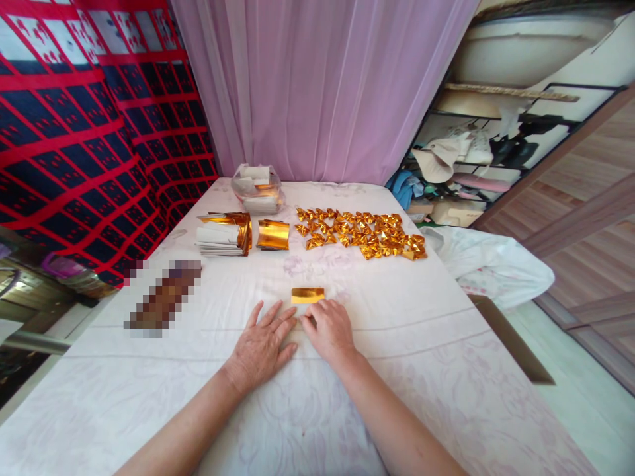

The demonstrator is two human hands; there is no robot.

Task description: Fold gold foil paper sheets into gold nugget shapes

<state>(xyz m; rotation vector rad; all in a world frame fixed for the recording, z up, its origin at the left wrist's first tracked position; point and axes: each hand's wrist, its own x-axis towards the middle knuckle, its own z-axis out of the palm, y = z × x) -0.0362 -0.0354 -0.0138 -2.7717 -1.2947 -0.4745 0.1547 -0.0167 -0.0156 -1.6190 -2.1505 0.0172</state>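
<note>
Your left hand [261,344] lies flat on the white tablecloth [397,370]; your right hand [328,328] touches a folded gold paper [307,295]. Beyond sit folded gold pieces [362,233] and a paper stack [223,235].

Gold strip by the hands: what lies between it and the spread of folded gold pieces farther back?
Only bare white tablecloth lies between the gold strip and the folded gold pieces, in the head view.
</note>
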